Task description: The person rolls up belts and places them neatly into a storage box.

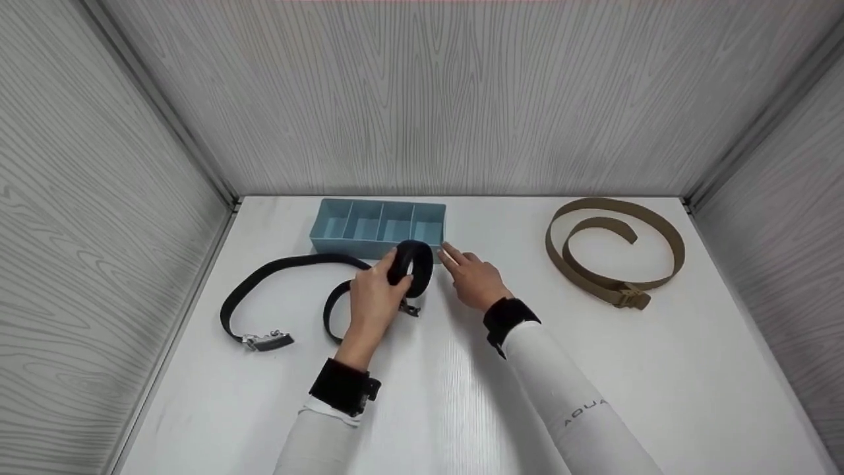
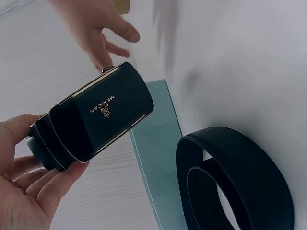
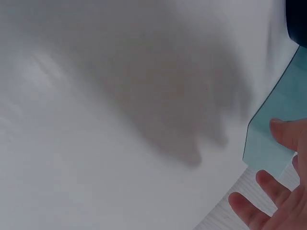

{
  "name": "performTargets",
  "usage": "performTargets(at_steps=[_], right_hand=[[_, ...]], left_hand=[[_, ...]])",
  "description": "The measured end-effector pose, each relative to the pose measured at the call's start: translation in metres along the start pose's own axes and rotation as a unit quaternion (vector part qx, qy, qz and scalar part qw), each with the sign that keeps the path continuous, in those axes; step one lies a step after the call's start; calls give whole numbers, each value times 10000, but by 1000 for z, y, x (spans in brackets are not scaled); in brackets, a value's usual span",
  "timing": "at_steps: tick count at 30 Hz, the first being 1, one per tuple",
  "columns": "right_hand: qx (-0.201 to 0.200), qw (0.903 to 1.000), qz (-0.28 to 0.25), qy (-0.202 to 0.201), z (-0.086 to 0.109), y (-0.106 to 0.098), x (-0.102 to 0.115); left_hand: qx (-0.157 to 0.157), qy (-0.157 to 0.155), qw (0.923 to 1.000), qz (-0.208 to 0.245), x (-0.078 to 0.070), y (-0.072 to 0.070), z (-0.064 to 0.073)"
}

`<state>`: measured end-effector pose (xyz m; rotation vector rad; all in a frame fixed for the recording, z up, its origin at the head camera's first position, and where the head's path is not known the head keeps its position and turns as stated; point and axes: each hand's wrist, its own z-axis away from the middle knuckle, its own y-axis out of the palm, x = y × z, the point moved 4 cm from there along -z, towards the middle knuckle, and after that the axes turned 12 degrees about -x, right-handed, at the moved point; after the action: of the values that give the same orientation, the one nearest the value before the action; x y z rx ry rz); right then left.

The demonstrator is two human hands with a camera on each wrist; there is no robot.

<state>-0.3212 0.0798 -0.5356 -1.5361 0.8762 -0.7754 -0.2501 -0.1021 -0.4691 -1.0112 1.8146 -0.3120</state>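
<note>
over at the table (image 1: 692, 382), the person's left hand (image 1: 374, 297) grips a coiled black belt (image 1: 424, 272) between thumb and fingers, just in front of the blue four-part tray (image 1: 356, 248). its buckle plate (image 2: 103, 112), lettered "mexican", faces the left wrist camera. the right hand (image 1: 476, 280) has nothing in its grip; its fingers reach out at the tray's right front corner, though i cannot tell whether they touch it. left of the coil, a second black belt (image 1: 290, 261) curves across the table on its edge, a silvery buckle (image 1: 269, 342) at one end. well off to the right lies a tan belt (image 1: 616, 206), loosely spiralled.
</note>
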Motion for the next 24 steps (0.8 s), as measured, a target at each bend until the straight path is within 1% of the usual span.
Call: performTargets(at_steps=[1,6,8,12,15,19,24], right_hand=[[17,10000,-15,-20,-1,-1,1],[432,9990,102,110,-7,-5,5],[426,9989,150,95,-8,-6,5],[132,9993,334,-80,-6,-9,1],[-100,9992,374,-93,-1,-9,-7],[-365,9991,218,-8,9,-10,-19],[-648,9978,-156,-2,26,-8,-24]], left_hand=[[3,17,10000,-9,0,1,0],[39,54,10000,-73,-1,3,2],[25,80,9999,-93,-1,3,2],[-9,188,9998,-54,-2,5,2],[-46,267,9996,10,-3,7,0],[-212,394,9989,140,-8,11,-5],[-596,710,9951,334,-19,19,-14]])
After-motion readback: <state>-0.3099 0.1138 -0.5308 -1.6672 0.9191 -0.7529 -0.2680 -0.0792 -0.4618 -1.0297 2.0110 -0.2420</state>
